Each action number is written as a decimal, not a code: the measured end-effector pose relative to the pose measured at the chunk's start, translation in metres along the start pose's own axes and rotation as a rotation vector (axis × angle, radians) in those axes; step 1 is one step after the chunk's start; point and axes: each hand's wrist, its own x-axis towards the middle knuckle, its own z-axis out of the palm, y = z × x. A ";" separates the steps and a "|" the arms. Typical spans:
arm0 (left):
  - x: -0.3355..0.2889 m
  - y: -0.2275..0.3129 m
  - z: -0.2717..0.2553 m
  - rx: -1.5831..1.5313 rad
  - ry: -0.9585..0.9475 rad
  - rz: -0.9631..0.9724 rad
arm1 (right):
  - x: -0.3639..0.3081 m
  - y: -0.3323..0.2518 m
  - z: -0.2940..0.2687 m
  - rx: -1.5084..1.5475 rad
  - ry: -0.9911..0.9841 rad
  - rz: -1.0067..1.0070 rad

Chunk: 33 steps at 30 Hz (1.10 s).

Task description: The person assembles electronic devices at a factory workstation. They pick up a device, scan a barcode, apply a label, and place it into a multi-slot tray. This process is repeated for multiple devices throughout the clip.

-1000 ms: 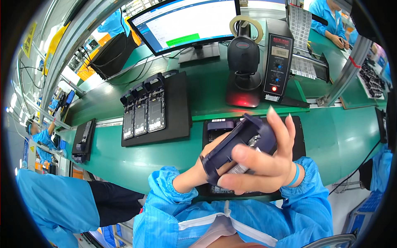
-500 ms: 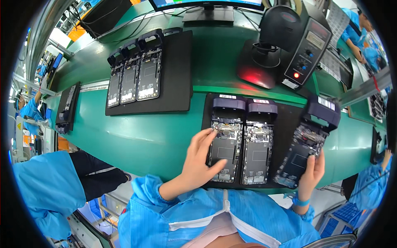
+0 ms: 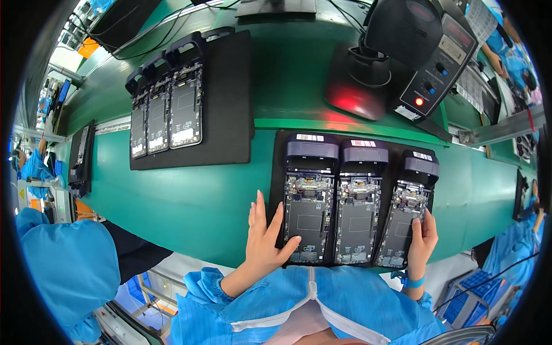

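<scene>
Three phone frames sit on the mat point(image 3: 276, 172). Left hand point(image 3: 263, 241) rests flat, fingers spread, on the 9 o'clock frame point(image 3: 309, 213). Right hand point(image 3: 422, 241) clamps the 3 o'clock frame point(image 3: 407, 221), not yet squared.

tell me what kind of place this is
Most likely an electronics assembly line: opened phone bodies in fixtures lie on a green conveyor belt, a scanner stand is beside it, and workers wear blue smocks.

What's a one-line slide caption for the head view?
Left hand rests beside the left phone fixture; right hand grips the right phone fixture on the black tray.
</scene>
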 end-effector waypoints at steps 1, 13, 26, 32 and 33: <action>0.001 0.000 0.000 0.006 -0.003 0.008 | 0.000 0.000 0.000 -0.005 0.004 -0.002; 0.004 0.001 -0.001 -0.042 -0.029 0.030 | 0.000 -0.006 0.004 0.075 0.081 -0.013; 0.010 -0.006 -0.003 -1.011 -0.019 -0.200 | 0.001 -0.002 -0.008 -0.590 0.308 -0.151; 0.031 -0.002 -0.004 -1.451 -0.414 -0.635 | 0.011 -0.003 -0.062 0.338 -0.204 0.362; 0.039 -0.001 -0.003 -1.411 -0.478 -0.636 | 0.005 0.001 -0.065 0.307 -0.191 0.331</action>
